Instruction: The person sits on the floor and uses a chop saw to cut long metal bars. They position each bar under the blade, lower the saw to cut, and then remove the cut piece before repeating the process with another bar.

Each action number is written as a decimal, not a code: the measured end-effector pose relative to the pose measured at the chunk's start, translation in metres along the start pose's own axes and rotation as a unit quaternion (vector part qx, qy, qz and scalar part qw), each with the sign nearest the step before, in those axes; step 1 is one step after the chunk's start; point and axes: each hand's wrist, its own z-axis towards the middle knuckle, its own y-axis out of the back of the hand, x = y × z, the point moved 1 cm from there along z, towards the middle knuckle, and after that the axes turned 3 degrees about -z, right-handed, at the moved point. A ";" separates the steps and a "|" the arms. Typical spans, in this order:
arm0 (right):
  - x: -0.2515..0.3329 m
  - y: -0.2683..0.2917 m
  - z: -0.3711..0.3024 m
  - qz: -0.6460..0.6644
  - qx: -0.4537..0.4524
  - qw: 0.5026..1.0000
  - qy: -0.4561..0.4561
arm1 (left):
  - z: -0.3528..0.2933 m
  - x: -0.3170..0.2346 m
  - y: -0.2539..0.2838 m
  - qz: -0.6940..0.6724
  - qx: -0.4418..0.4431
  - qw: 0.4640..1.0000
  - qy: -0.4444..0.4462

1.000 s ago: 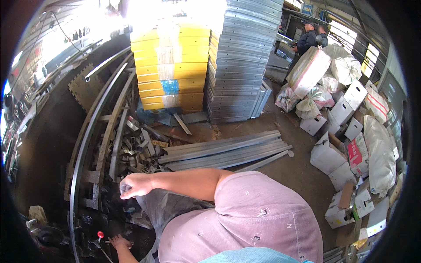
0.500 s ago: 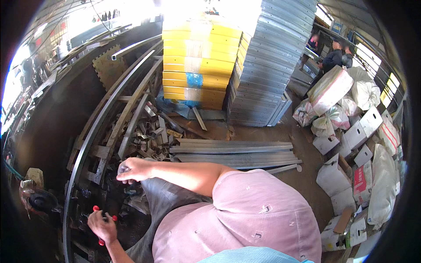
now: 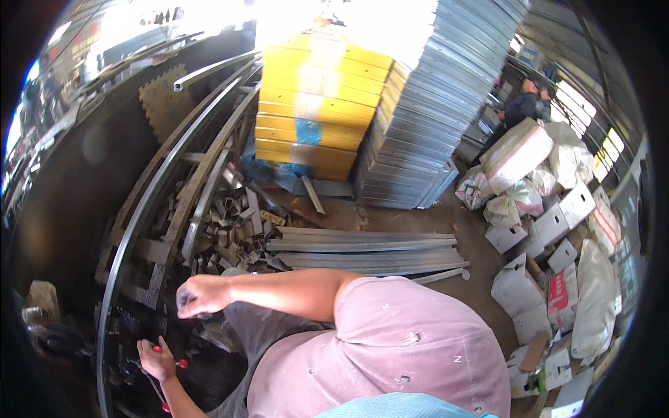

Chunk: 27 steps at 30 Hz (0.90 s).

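At lower left, my left hand (image 3: 159, 362) is closed around a spoke of a handle with red ball knobs (image 3: 182, 364). One knob shows between its thumb and fingers, another below the wrist. My right hand (image 3: 203, 294) is a little farther away, its fingers curled and darkened at the tips. Whatever those fingers hold, if anything, is hidden. A long shiny metal bar (image 3: 130, 254) runs from far to near, just left of both hands. The machine parts beneath the hands are too dark to make out.
Short metal offcuts (image 3: 233, 216) lie heaped beyond my right arm. Long metal profiles (image 3: 362, 244) rest on the floor. Yellow stacked panels (image 3: 313, 104) and tall grey stacked sections (image 3: 425, 111) stand behind. Boxes (image 3: 519, 285) and sacks (image 3: 516, 160) line the right, near other people.
My right hand has moved slightly left and nearer. My left hand has shifted a little on the handle, whose red knobs have turned slightly. The whole view has tilted somewhat.
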 end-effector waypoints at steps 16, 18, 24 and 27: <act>-0.016 -0.106 0.124 -0.259 0.085 0.962 0.030 | -0.020 -0.007 0.080 0.067 0.045 0.994 0.075; -0.018 -0.144 0.147 -0.381 0.104 0.919 -0.009 | -0.029 0.011 0.102 0.100 -0.017 0.985 0.140; -0.018 -0.201 0.187 -0.549 0.197 0.802 -0.127 | -0.056 0.070 0.103 0.109 0.222 0.874 0.418; -0.037 -0.199 0.188 -0.543 0.147 0.825 -0.059 | -0.059 0.082 0.100 -0.133 0.245 0.815 0.507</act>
